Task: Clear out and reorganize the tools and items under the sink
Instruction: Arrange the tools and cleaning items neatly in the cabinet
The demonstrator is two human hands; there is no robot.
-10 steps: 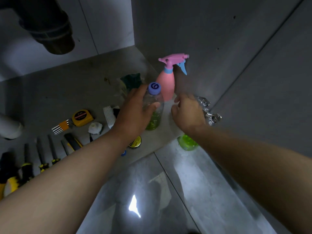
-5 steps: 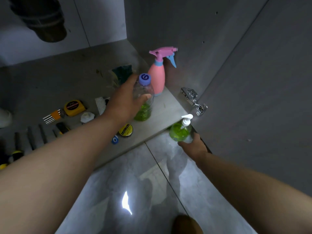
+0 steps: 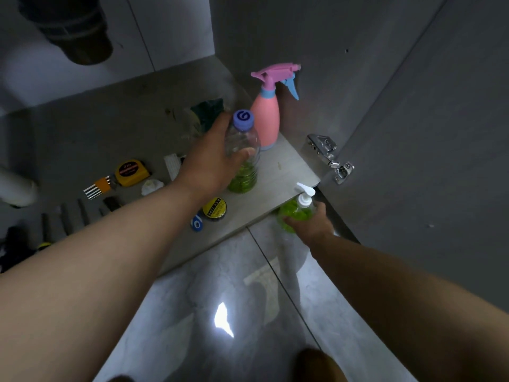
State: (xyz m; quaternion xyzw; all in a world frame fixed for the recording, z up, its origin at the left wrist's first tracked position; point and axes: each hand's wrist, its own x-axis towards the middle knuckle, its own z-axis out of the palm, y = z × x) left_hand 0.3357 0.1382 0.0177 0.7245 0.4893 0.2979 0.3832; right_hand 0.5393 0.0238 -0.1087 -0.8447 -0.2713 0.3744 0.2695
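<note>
A clear bottle (image 3: 243, 150) is gripped by the left hand (image 3: 212, 164), upright on the cabinet floor (image 3: 286, 166) just in front of the sprayer (image 3: 265, 117). A soap pump (image 3: 296, 212) is clasped by the right hand (image 3: 311, 224), further in front of the sprayer, past the floor's edge. Liquids appear to be being grouped. Next, the pump would need to be lifted over the edge and stood beside the sprayer, clear of the bottle.

grey cabinet walls (image 3: 316, 37), glossy tiled floor (image 3: 192, 312)
</note>
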